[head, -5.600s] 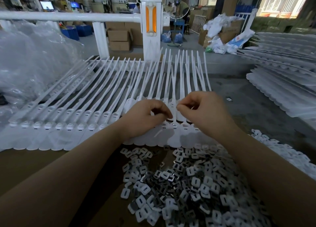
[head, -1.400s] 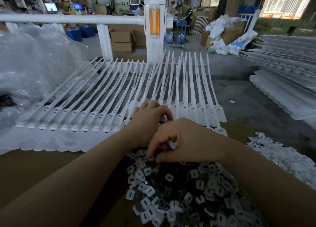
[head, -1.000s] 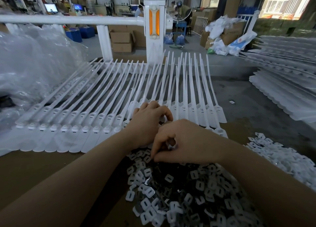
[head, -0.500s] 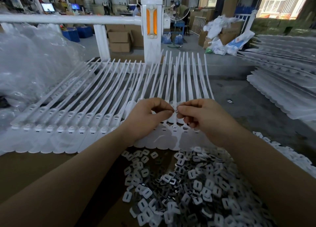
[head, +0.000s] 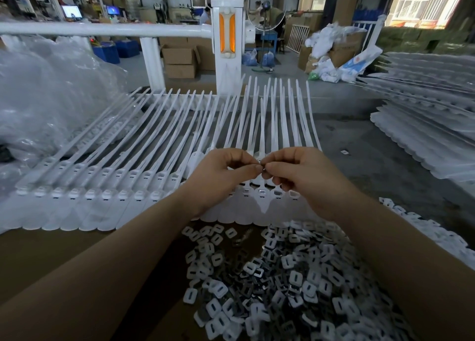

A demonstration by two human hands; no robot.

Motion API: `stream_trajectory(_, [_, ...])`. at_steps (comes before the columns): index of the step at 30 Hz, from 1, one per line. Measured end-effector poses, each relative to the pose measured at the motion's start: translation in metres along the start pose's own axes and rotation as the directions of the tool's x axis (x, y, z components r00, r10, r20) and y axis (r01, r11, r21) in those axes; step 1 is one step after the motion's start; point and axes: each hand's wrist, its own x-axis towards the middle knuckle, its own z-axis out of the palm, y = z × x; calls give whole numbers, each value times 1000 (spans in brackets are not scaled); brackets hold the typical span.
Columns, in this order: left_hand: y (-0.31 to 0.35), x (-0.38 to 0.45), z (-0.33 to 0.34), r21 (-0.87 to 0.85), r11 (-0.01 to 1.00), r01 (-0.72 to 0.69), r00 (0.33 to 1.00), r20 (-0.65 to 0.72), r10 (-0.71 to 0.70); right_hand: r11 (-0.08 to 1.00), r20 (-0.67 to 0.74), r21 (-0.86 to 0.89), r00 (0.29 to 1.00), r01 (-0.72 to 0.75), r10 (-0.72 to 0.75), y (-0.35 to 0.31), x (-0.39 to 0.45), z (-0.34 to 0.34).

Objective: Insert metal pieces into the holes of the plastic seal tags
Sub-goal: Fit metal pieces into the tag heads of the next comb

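A long row of white plastic seal tags (head: pixel 108 194) lies across the table, heads toward me and tails fanning away. My left hand (head: pixel 221 176) and my right hand (head: pixel 298 176) meet fingertip to fingertip above the heads near the row's right end. Between their thumbs and forefingers they pinch a small metal piece (head: pixel 261 166), mostly hidden by the fingers. A heap of small metal pieces and white plastic inserts (head: pixel 270 276) lies on the brown board just below my wrists.
A crumpled clear plastic bag (head: pixel 51 96) sits at the left. Stacked sheets of tags (head: pixel 424 124) lie at the right, with more white pieces (head: pixel 437 235) along the right edge. A white rail and post (head: pixel 227 39) stand behind the table.
My right hand left the heap with a metal piece and rose to meet the left hand over the tag heads. Both hands now pinch it together there.
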Motion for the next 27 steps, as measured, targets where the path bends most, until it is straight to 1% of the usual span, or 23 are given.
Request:
stream_trajectory(6, [2,-1,-2,-99,992,83,996,47,-79,986,-17,-114,992,122,-125,2,-2,1])
stream_trajectory(9, [2,-1,-3,-138,985,105,993,65,-97,972,-6,-143,982,185,-188,1,-3,2])
stream_trajectory(13, [1,-1,-6,-143,984,110,991,86,-98,970,-3,-142,980,197,-200,2,-3,2])
stream_trajectory(18, [1,-1,-11,-179,976,125,986,128,-103,969,4,-90,973,230,-231,2,-2,1])
stream_trajectory(27, [1,1,-11,-183,972,150,983,136,-126,965,37,-68,967,255,-253,4,-1,-1])
